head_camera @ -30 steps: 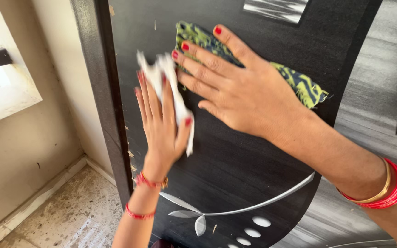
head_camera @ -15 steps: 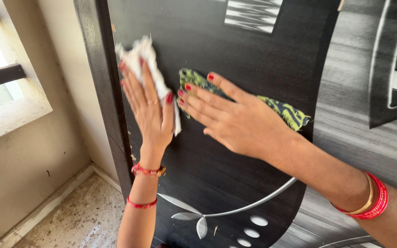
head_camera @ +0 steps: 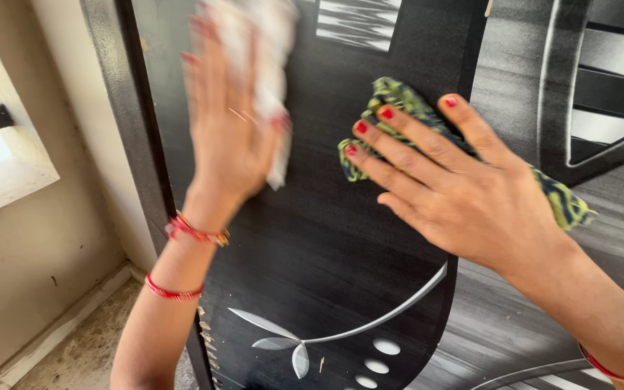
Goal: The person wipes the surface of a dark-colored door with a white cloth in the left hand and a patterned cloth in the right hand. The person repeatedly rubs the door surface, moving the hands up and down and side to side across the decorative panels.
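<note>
The left hand (head_camera: pixel 229 123) lies flat against the dark door panel (head_camera: pixel 341 238), fingers stretched upward toward twelve o'clock. It is blurred, so details of the fingers are hard to read. Under its palm and fingertips it presses a white cloth (head_camera: pixel 272 65); the cloth shows above the fingertips and hangs down past the thumb at the hand's three o'clock side. The grip here is an open, flat palm pinning the cloth to the panel, not a closed fist.

The right hand (head_camera: pixel 464 195) sits at three o'clock from the left hand, apart from it, with a strip of bare panel between. Its fingers spread toward ten o'clock and its nails are painted red. It too has an open, flat grip, pressing a green and dark patterned cloth (head_camera: pixel 395 97) against the door. That cloth shows beyond the fingertips at about eleven o'clock and again past the back of the hand at four o'clock.

Red bangles (head_camera: pixel 196 232) circle the left wrist, with a thinner red band (head_camera: pixel 172 291) lower on the forearm. At six o'clock from the hands the panel carries a pale leaf design (head_camera: pixel 283 343) with a curved line. At nine o'clock stands a beige wall (head_camera: pixel 30 253) with a window ledge (head_camera: pixel 5 184), and a speckled floor (head_camera: pixel 88 347) lies below.
</note>
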